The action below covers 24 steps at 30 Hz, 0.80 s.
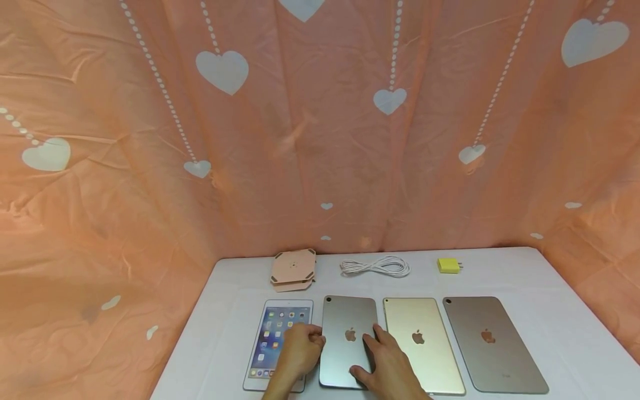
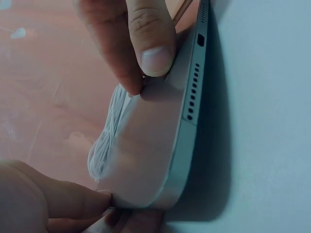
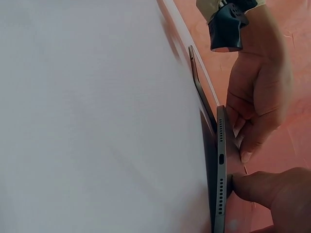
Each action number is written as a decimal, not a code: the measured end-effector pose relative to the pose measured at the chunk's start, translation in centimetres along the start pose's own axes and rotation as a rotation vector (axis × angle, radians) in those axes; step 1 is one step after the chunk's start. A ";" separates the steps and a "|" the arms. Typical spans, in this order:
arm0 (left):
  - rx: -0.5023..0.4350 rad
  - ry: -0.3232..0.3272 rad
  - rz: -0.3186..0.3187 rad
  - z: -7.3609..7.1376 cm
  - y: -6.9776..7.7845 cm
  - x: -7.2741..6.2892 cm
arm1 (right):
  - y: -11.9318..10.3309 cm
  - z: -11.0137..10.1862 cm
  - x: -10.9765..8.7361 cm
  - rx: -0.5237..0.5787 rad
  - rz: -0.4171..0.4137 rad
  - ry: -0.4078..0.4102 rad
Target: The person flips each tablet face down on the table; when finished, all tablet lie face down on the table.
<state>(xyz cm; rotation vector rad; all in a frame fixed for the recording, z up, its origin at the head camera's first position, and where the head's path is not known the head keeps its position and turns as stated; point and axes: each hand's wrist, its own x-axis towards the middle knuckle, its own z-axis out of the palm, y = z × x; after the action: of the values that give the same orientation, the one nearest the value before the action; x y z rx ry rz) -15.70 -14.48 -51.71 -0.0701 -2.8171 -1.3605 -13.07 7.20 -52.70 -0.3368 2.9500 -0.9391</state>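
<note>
A grey tablet lies back side up between my hands, its apple logo showing. At its left edge, the curled fingers of my left hand pinch the side. My right hand rests on the same tablet from the right, fingers spread, with thumb and fingertips touching its back. In the left wrist view, the tablet's bottom edge shows a port and speaker holes, with a dark shadow beside it. The right wrist view shows that port edge too, and the right thumb against the back. Undersides of the fingers are partly hidden.
Left of it lies a white tablet, screen lit, partly covered by my left arm. A gold tablet and another grey tablet lie to the right. Behind are a pink folded stand, a coiled white cable and a yellow charger plug.
</note>
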 end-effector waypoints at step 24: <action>0.199 -0.043 -0.030 2.9 -3.5 2.3 | 0.0 0.0 -0.1 -0.026 -0.003 0.004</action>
<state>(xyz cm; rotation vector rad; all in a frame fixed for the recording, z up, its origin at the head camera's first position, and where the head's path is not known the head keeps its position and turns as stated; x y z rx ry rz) -18.11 -14.33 -56.22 -0.0562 -2.9838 -1.0884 -13.02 7.27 -52.70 -0.3407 2.9685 -0.9042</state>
